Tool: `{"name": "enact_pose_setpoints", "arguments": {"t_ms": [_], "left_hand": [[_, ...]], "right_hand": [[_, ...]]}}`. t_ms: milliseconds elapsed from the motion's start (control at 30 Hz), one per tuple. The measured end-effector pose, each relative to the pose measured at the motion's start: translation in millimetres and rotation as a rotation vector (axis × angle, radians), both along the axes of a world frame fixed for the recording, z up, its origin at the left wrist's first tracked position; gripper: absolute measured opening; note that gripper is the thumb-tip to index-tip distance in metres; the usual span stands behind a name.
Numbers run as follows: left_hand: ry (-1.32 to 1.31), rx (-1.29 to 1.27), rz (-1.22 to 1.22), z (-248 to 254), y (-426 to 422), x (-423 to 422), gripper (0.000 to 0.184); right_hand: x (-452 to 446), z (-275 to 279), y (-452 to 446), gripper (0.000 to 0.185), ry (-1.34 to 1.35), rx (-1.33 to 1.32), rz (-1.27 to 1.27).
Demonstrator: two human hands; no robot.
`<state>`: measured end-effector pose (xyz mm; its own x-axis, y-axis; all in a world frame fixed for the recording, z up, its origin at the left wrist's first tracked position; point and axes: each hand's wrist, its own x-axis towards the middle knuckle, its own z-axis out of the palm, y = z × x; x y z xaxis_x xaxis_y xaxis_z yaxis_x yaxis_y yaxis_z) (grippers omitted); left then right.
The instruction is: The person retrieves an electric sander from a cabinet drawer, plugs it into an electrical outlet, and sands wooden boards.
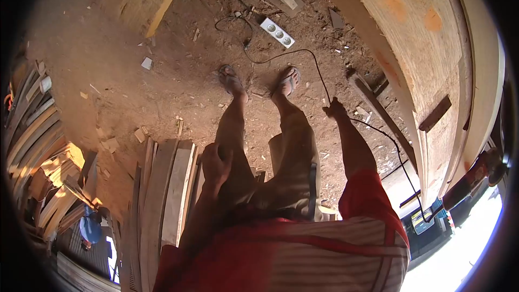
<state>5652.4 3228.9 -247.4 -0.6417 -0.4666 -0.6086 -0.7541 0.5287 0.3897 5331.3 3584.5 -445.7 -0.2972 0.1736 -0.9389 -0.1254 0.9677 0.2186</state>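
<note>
My right hand (336, 109) is closed around a black power cable (313, 57), held out beside my right leg. From that hand the cable runs forward over the dirt toward a white power strip (277, 33). Its other side loops back to the right, toward a red and dark tool (476, 176) at the edge of the view, whose kind I cannot make out. My left hand (216, 165) is low by my left thigh, in shadow. Nothing shows in it, and its fingers are too dark to read.
Large curved planks (432, 38) stand along the right. Upright boards (170, 189) are close on my left, with stacked lumber (40, 135) farther left. Wood scraps lie about the dirt floor (178, 75). A person in blue (90, 229) is at the lower left.
</note>
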Motion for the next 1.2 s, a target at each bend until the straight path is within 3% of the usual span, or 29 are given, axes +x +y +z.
{"name": "enact_pose_setpoints", "arguments": {"t_ms": [100,133,167,200,233,300,333,400,433,467,533,600,633,667,733,767,800,867,933,967,1033,1067,1133,1200], "left_hand": [[-0.135,0.237,0.116,-1,14,-65,0.069],[-0.233,0.452,0.23,-3,18,-94,0.076],[-0.33,0.666,0.346,-6,25,-120,0.082],[-0.31,0.852,0.601,-17,42,-135,0.086],[-0.284,1.034,0.857,-31,60,-146,0.09],[-0.233,1.337,1.367,-50,78,-176,0.071],[-0.221,1.339,1.368,-65,85,-182,0.071],[0.224,1.322,1.336,-87,97,-184,0.05],[0.263,1.2,1.334,-50,94,-203,0.036],[0.262,1.199,1.338,-14,90,-209,0.036],[0.225,1.143,0.947,50,97,-198,0.036],[0.238,1.362,0.927,81,123,-166,0.042],[0.241,1.352,0.925,81,138,-140,0.042],[0.226,1.436,0.726,68,155,-107,0.052],[0.197,1.504,0.527,70,156,-94,0.062],[0.128,1.548,0.716,86,145,-107,0.073],[0.053,1.589,0.905,93,134,-119,0.085],[0.151,1.731,1.042,63,111,-142,0.102],[0.273,1.759,1.224,32,82,-190,0.107],[0.287,1.77,1.48,44,52,-227,0.097],[0.375,1.707,1.612,-11,35,-246,0.073],[0.381,1.706,1.623,-42,36,-238,0.073],[0.245,1.514,1.485,-89,41,-220,0.049],[0.263,1.173,1.319,-36,73,-217,0.036]], "right_hand": [[54,25,6,0.052,-0.006,-0.397,-0.039],[66,57,-11,0.042,0.04,-0.545,0.075],[71,100,-25,0.039,-0.016,-0.641,-0.035],[74,147,-37,0.035,-0.076,-0.736,-0.147],[73,198,-51,0.036,-0.173,-0.783,-0.1],[81,268,-47,0.04,-0.378,-0.771,-0.1],[81,285,-37,0.043,-0.487,-0.712,-0.142],[67,304,-27,0.047,-0.572,-0.624,-0.251],[63,312,-17,0.052,-0.655,-0.526,-0.37],[84,288,13,0.06,-0.616,-0.645,-0.899],[70,276,-32,0.085,-0.44,-0.55,-1.095],[46,262,-99,0.074,-0.454,-0.655,-1.535],[34,255,-132,0.07,-0.476,-0.7,-1.751],[21,236,-148,0.07,-0.487,-0.707,-1.752],[10,207,-164,0.049,-0.278,-0.922,-1.51],[4,223,-169,0.049,-0.277,-0.92,-1.515],[-3,245,-169,0.042,-0.262,-0.96,-1.279],[-3,286,-155,0.031,-0.269,-0.954,-0.812],[25,315,-114,0.03,-0.322,-0.837,-0.627],[25,343,-104,0.031,-0.36,-0.684,-0.5],[67,336,-28,0.031,-0.362,-0.645,-0.509],[68,340,-8,0.031,-0.439,-0.557,-0.479],[79,331,35,0.035,-0.4,-0.501,-0.322],[79,309,48,0.038,-0.285,-0.557,-0.341]]}}
